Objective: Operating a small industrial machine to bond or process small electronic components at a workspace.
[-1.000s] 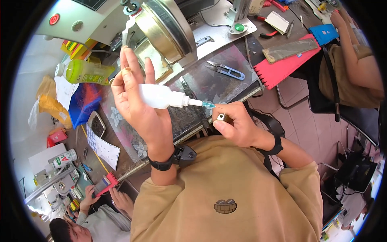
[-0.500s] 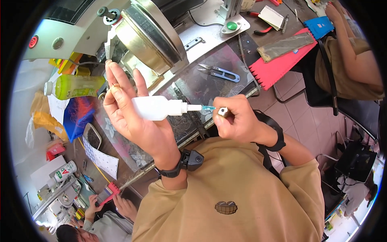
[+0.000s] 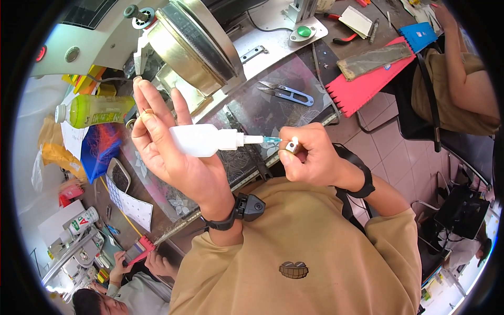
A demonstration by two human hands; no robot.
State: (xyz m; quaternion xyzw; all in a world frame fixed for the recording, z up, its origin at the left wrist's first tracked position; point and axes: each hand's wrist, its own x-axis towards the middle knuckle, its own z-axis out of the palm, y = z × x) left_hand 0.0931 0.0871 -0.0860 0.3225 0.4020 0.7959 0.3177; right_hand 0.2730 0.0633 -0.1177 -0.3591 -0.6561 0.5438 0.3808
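My left hand [image 3: 178, 167] holds a white squeeze bottle [image 3: 199, 140] sideways against the palm, its thumb and forefinger pinched near a small thin ring-like bit while other fingers stretch up. The bottle's nozzle points right and ends in a teal dispensing needle [image 3: 271, 139]. Closed around a lighter [image 3: 290, 147] is my right hand [image 3: 315, 160], its metal top showing above the fist. A bright spot like a small flame glows at the lighter's top, right by the needle's end. Most of the lighter's body is hidden in the fist.
Behind my hands stands a machine with a large metal drum [image 3: 186, 50]. Blue-handled thread snips [image 3: 286, 93] lie on the table, beyond them a red toothed board [image 3: 362, 79]. A green bottle [image 3: 100, 110] lies at left. Other people sit at right and lower left.
A bright flame-like glow now shows at the lighter's top, where there was none. Both hands have hardly moved; the view has shifted slightly.
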